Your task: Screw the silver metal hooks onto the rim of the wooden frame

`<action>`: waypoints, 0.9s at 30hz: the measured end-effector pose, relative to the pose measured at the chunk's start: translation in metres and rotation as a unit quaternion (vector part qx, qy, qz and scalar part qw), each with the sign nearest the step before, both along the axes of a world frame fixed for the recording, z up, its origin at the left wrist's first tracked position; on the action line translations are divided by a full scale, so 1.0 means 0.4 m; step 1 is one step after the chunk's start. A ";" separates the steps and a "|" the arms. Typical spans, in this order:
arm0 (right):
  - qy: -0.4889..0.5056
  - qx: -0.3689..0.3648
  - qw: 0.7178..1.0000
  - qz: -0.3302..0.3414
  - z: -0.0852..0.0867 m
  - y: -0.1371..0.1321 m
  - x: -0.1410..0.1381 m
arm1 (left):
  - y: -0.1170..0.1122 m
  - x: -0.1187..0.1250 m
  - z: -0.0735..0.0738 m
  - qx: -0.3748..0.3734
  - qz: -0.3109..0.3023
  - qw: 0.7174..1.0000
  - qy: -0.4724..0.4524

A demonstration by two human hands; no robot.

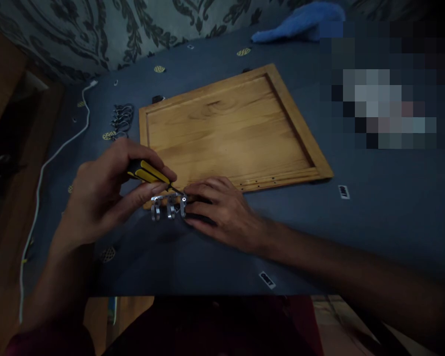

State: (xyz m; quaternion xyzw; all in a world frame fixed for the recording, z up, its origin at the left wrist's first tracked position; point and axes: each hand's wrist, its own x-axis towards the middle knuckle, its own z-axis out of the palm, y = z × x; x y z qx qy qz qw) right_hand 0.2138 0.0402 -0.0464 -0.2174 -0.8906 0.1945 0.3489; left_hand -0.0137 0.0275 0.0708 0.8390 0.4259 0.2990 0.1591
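My left hand (107,190) is closed around a screwdriver (148,173) with a yellow and black handle. The screwdriver's shaft points down to the right, its tip at a screw on a silver metal hook (183,205). Pinched in the fingers of my right hand (222,210) is that hook, whose dark part runs back under the fingers. Two more silver hooks (170,207) stand in a row to its left along the near edge of a framed wooden board (222,133). Small dark holes dot the same edge to the right of my right hand.
Several loose dark hooks (121,117) lie left of the board. A white cable (44,165) runs down the left side of the blue-grey covered table (385,222). A blue cloth (300,22) lies at the back. The upper right is pixelated.
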 end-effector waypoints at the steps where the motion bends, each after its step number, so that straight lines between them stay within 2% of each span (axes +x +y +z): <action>1: -0.001 0.000 1.000 0.000 0.000 0.000 0.000 | 0.000 0.000 -0.001 0.009 -0.003 1.000 0.005; 5: 0.006 0.007 1.000 0.001 0.000 0.000 0.000 | -0.005 0.007 -0.005 0.034 0.010 0.999 0.005; 11: 0.001 0.013 1.000 -0.002 0.002 0.000 -0.001 | -0.006 0.033 -0.014 0.097 0.067 0.993 0.027; 19: 0.010 0.011 1.000 0.005 0.000 0.002 0.000 | 0.001 0.036 -0.009 0.120 0.052 0.990 0.058; 23: 0.005 0.001 1.000 0.004 -0.002 0.002 0.000 | -0.001 0.033 -0.017 0.081 0.045 0.996 0.011; 27: 0.012 0.004 1.000 0.009 -0.003 0.003 0.000 | -0.011 0.032 -0.009 0.080 0.083 0.991 -0.066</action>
